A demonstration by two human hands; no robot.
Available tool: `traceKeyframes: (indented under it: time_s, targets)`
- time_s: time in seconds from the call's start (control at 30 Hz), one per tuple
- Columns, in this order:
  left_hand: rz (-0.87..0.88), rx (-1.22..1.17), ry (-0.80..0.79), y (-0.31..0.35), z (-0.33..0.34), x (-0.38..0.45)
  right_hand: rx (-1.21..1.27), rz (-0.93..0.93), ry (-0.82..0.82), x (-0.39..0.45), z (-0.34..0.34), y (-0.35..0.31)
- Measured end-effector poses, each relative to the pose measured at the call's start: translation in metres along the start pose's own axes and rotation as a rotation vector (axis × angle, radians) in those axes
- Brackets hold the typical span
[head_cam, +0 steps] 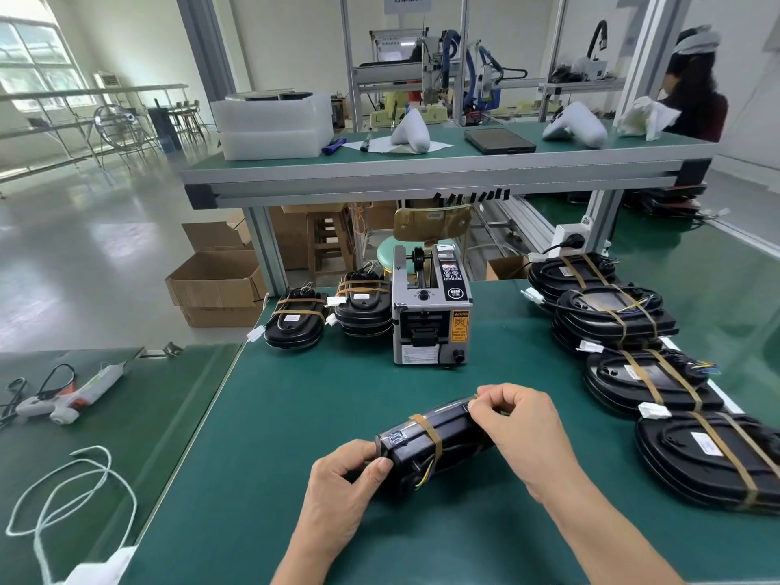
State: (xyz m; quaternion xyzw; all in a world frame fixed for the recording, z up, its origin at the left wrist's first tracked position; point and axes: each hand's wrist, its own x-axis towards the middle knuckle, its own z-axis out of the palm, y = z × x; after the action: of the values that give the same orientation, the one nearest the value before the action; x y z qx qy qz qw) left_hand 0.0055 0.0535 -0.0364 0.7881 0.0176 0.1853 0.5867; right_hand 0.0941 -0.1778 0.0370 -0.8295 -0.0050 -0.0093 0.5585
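Observation:
A black lamp housing (426,445) with coloured wires and a tan rubber band round it lies tilted on its edge on the green table (295,415), near the front. My left hand (342,496) grips its near left end between thumb and fingers. My right hand (519,428) curls over its far right end and pinches a second tan band there at the upper edge. Part of the housing is hidden under my right hand.
A grey tape dispenser (430,310) stands behind the housing. Banded black housings sit in stacks at its left (295,323) and along the right edge (650,382). A glue gun (71,394) and white cord (76,487) lie on the left table. A person (692,86) sits far right.

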Motion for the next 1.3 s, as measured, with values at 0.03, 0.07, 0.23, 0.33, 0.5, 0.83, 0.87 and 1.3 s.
traceKeyframes:
  time_s: [0.03, 0.07, 0.23, 0.33, 0.5, 0.83, 0.87, 1.3]
  targets:
    - [0.001, -0.002, 0.0, 0.0, 0.0, 0.0, -0.019, -0.005, 0.001, 0.0, 0.0, -0.001]
    - [0.002, -0.001, -0.001, 0.0, 0.0, 0.0, -0.038, -0.011, 0.001, -0.001, -0.001, -0.002]
    - [0.012, 0.024, -0.006, -0.002, 0.0, 0.0, -0.107, -0.043, 0.008, -0.004, -0.001, -0.006]
    - [0.014, 0.026, -0.006, -0.003, 0.0, 0.0, -0.12, -0.041, 0.007, -0.004, -0.001, -0.007]
    - [-0.005, 0.013, -0.004, -0.003, 0.0, 0.0, -0.14, -0.02, 0.016, -0.003, -0.001, -0.006]
    - [-0.002, 0.009, -0.003, -0.004, 0.0, 0.0, -0.106, -0.008, 0.063, -0.004, 0.002, 0.0]
    - [0.0, 0.006, -0.001, -0.004, 0.0, 0.0, -0.079, -0.005, 0.059, -0.003, 0.003, 0.001]
    - [0.014, -0.007, 0.008, -0.005, 0.0, 0.001, 0.117, 0.005, 0.055, -0.007, 0.02, 0.009]
